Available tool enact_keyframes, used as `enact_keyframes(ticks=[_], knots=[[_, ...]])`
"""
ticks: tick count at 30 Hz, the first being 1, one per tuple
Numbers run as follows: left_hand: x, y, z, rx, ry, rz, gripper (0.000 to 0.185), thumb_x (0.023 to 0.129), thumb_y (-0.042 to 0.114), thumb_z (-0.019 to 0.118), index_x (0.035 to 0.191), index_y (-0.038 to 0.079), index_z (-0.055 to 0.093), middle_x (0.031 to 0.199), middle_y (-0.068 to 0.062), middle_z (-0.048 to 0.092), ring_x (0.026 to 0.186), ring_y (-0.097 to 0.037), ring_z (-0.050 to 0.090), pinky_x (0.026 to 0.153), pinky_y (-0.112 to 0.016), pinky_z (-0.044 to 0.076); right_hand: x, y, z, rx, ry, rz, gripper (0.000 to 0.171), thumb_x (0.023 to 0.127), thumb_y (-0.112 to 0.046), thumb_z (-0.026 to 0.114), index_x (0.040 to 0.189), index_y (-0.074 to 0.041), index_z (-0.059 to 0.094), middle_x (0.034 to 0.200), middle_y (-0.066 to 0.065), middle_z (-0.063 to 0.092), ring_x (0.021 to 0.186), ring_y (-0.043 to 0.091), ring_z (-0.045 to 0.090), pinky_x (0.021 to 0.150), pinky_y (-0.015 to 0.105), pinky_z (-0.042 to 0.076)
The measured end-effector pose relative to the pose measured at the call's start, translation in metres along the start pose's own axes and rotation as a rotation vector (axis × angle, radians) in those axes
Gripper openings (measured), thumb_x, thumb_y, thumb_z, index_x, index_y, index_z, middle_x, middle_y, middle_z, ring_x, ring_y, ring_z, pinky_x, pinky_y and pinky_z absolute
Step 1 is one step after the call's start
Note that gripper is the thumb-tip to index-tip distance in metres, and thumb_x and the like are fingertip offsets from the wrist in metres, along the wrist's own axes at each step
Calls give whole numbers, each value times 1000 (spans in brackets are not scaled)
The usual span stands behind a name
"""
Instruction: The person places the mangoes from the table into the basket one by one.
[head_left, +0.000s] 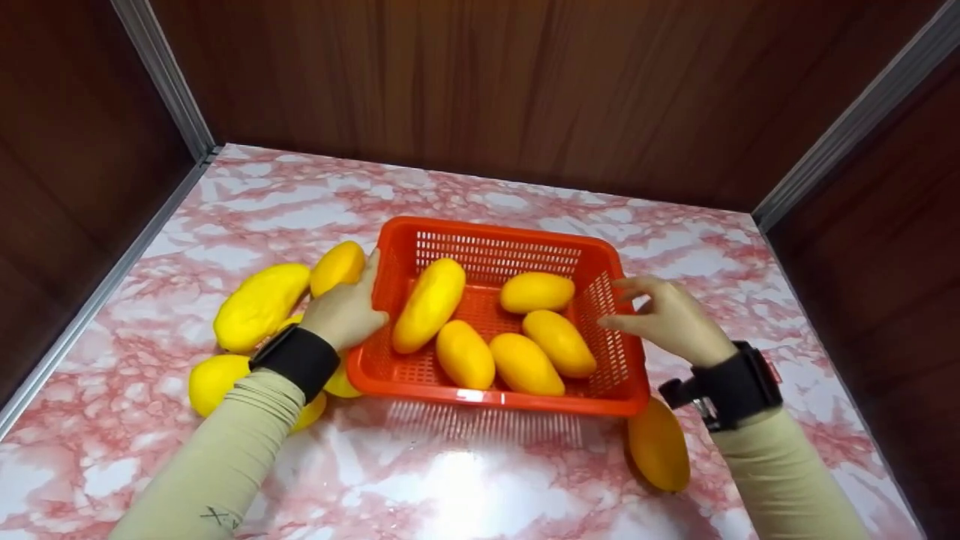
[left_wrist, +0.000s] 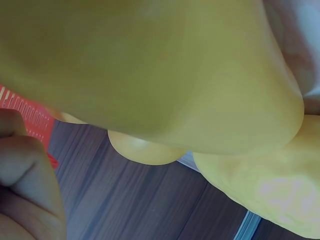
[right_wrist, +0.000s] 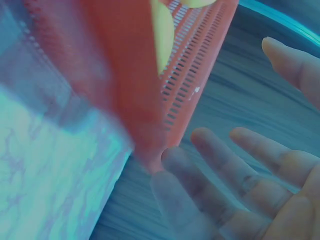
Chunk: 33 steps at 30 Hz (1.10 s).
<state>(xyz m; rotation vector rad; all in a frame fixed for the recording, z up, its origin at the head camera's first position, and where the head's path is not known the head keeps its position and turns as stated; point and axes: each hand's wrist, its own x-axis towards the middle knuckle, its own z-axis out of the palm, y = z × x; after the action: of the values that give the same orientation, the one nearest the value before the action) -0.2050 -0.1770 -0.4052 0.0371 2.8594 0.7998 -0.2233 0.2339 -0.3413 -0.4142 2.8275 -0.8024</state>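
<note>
A red slotted basket (head_left: 499, 400) on the marbled table (head_left: 705, 255) holds five mangoes. The longest, a yellow mango (head_left: 429, 306), leans along the basket's left end; a small mango (head_left: 538, 292) lies toward its far right, and the other three sit along its near side. The basket's walls probably keep these rounded fruits from rolling away.

At the basket's left end, the left hand (head_left: 345, 311) grips the rim, its thumb lapping over the edge and its other fingers bent on the outer side, as the left wrist view also suggests. A hold like that likely lets one hand steady or shift the basket without touching the fruit.

At the basket's right end, the right hand (head_left: 671, 319) has its fingers loose and spread, closed around nothing; the tips are right at the rim, though whether they touch it I cannot tell. Their place opposite the left hand would suit balancing the load from both ends.

More mangoes lie outside the basket. To its left a cluster crowds beneath and around the left forearm, among them a large yellow mango (head_left: 262, 307) and an orange mango (head_left: 337, 268); others there are partly hidden. Just beyond the basket's near right corner lies a single mango (head_left: 660, 446), its upper end overlapped by the rim.
</note>
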Motion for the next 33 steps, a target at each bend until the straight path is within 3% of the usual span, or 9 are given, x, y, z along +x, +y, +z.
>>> enact_keyframes(ticks=[4,9,13,20,33], knots=[[-1,-1,1,0,9,0,97,86,23,58,161,23,-4,100,-22,69,80,-31,67,75,-45,52,-10,11,5,27,0,23,71,84,-47,75,136,-3,57,131,19,61,98,31,62,75,32,51],[-2,-2,0,-4,24,2,96,85,24,58,161,21,-2,108,-23,68,89,-34,67,80,-48,52,-22,21,9,50,5,20,79,84,-46,75,145,-4,48,140,22,52,108,39,58,82,42,51],[-1,-1,0,7,15,-4,95,86,24,57,161,21,-1,100,-22,69,85,-33,67,76,-47,51,-33,30,11,55,-5,15,83,85,-44,75,149,-3,42,142,25,49,109,40,58,84,48,51],[1,0,0,21,-11,-16,97,87,24,58,161,22,-4,89,-17,68,75,-29,66,72,-44,51,-47,47,16,74,-31,16,83,83,-43,76,149,-6,42,142,25,50,107,37,60,81,42,52],[0,-1,0,-21,-18,-18,96,88,23,57,160,26,-5,95,-18,68,76,-29,67,73,-41,52,-56,73,16,154,-246,-12,76,84,-31,78,145,1,45,139,26,50,114,37,56,82,36,51]])
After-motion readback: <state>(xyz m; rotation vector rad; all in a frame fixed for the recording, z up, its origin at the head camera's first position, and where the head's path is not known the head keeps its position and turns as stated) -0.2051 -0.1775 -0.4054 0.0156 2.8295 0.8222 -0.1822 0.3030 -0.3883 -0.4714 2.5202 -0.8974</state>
